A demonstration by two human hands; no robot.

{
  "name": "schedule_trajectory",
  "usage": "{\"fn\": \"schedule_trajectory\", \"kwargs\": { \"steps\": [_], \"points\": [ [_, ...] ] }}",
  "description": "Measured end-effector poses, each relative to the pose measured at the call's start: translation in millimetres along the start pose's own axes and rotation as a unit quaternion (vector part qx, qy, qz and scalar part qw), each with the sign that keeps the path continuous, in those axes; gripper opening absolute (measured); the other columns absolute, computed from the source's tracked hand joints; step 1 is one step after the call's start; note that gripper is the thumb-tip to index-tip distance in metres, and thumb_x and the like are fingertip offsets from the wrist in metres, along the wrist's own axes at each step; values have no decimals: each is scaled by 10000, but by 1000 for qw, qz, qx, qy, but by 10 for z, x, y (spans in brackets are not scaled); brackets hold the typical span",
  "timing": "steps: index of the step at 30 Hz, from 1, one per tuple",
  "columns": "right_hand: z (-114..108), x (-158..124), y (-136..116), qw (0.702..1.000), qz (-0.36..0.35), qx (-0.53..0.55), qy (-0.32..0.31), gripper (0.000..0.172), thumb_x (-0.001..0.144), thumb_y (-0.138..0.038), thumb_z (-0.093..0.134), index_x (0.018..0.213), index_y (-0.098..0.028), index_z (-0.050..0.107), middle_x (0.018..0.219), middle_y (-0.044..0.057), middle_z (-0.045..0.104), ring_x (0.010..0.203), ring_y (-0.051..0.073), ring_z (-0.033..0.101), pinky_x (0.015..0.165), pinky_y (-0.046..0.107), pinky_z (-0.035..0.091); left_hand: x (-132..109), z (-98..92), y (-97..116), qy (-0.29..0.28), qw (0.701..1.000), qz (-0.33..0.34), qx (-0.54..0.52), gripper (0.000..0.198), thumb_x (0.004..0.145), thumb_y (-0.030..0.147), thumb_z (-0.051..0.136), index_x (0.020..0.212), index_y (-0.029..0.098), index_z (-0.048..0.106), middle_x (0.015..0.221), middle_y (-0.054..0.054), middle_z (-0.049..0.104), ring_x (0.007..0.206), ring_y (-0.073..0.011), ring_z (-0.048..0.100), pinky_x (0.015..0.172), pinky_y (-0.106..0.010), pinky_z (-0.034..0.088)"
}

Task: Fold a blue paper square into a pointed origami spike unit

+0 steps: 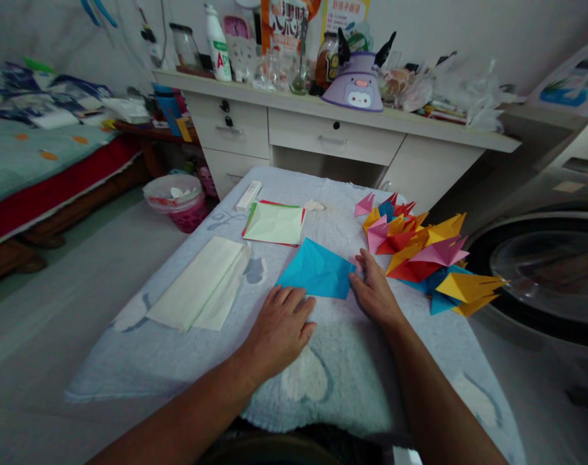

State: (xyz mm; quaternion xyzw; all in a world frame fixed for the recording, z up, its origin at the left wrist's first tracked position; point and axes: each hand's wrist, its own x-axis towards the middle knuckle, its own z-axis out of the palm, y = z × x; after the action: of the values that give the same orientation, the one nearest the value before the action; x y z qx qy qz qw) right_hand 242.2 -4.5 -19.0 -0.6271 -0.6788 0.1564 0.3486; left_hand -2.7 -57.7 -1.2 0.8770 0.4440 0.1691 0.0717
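Left hand (279, 329) flat, palm down, fingers straight and close together; grips nothing. Fingertips (291, 298) at near-left edge of blue folded paper sheet (316, 270), just touching it. Right hand (374, 292) likewise flat and fully opened out, nothing held; its fingers (366, 266) press the sheet's right corner. Blue sheet lies flat abt mid-table, set diamond-wise, creases showing; all of it sits on a table under pale blue towelling cloth (187, 361).

Right edge: pile of folded paper points in yellow, red, pink and blue (420, 248), just beside right hand; some pieces overhang the edge. Far side, centre: stack of square paper sheets w/ pale green on top (274, 224), apart from blue sheet; crumpled white scrap (314, 205) just beside the stack. Small white box (249, 195) toward far-left corner. Left edge: cream folded paper bundle (201, 287), well apart from left hand.

Open room: bare cloth betw. bundle and left hand; bare cloth along near edge either side of forearms; right side crowded by the pile.
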Motion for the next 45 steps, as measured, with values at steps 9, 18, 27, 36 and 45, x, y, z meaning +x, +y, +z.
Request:
{"fn": "schedule_trajectory", "kwargs": {
  "steps": [9, 18, 27, 36, 45],
  "points": [
    [-15, 44, -82, 999, 6, 27, 24, 491, 856, -330, 526, 1311, -148, 494, 976, 95, 656, 924, 244, 611, 886, 436, 463, -6, -18, -15, 59, 993, -8, -100, 434, 901, 159, 513, 1334, 178, 493, 1383, -134, 513, 1230, -269, 529, 1029, -466, 471],
    [-10, 14, -142, 988, -5, 154, -1, 466, 861, -315, 528, 1311, -196, 498, 808, -7, 547, 707, 156, 531, 642, 282, 443, 444, -154, -24, -5, 982, -22, -185, 632, 826, 97, 537, 1418, 205, 346, 1454, -130, 444, 1320, -248, 478, 1036, -425, 481],
    [-106, 18, -249, 986, -50, 161, -5, 247, 886, -312, 494, 887, -216, 722, 815, 37, 597, 825, 197, 577, 780, 348, 467, 562, -275, -39, -24, 984, -9, -178, 181, 809, 80, 580, 913, 202, 664, 901, -11, 637, 824, -160, 642, 769, -294, 515],
    [-200, -35, -281, 978, -64, 198, 25, 448, 665, -123, 450, 1038, -229, 673, 1023, 50, 620, 1019, 241, 577, 951, 423, 441, 303, -468, -151, 130, 974, 40, -181, 259, 765, -20, 479, 864, 186, 600, 960, -18, 566, 903, -138, 595, 785, -249, 472],
    [-155, -59, -344, 987, -144, 39, 67, 494, 784, -120, 490, 1239, -277, 600, 1279, 84, 460, 1242, 251, 449, 1039, 467, 386, 140, -385, -333, 164, 956, 30, -241, 236, 774, -29, 519, 833, 194, 572, 1053, -21, 579, 1002, -140, 596, 882, -272, 467]
  ]
}}
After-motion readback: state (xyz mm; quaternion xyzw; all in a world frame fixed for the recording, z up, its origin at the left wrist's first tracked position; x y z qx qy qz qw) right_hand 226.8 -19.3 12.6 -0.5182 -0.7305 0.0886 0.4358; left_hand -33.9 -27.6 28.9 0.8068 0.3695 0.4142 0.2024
